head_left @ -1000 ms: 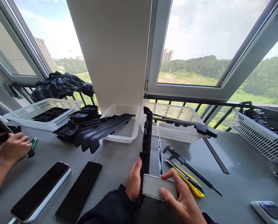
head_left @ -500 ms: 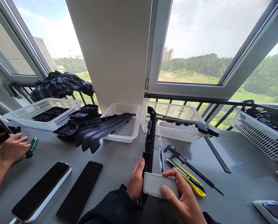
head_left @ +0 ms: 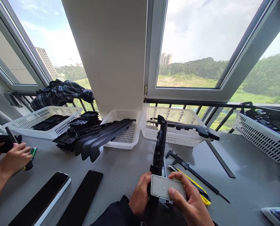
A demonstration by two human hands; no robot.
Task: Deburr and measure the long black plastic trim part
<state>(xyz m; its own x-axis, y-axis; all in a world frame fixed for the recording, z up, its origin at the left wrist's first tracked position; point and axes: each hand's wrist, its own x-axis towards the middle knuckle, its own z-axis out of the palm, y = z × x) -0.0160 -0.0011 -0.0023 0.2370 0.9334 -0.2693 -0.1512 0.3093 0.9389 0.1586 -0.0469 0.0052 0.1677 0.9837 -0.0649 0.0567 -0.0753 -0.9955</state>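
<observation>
My left hand (head_left: pixel 140 196) is wrapped round the near end of a long black plastic trim strip (head_left: pixel 160 144) that stands tilted up from the table, its far end reaching toward the middle white basket (head_left: pixel 177 133). My right hand (head_left: pixel 189 204) grips a small flat grey block (head_left: pixel 167 187), thumb on its face, pressed against the strip's near end. A yellow utility knife (head_left: pixel 198 190) and a black caliper (head_left: pixel 191 171) lie just right of my hands.
White baskets (head_left: pixel 44 121) with black parts line the window side, with dark strips (head_left: pixel 102 136) sticking out of one. Another person's hands (head_left: pixel 11 157) work a black part at left. Flat black panels (head_left: pixel 81 199) lie at the near left, and another basket (head_left: pixel 262 138) sits at right.
The black strip has swung up and to the right, standing steeper than before. Both my hands shifted slightly right with it, and the view tipped down a little.
</observation>
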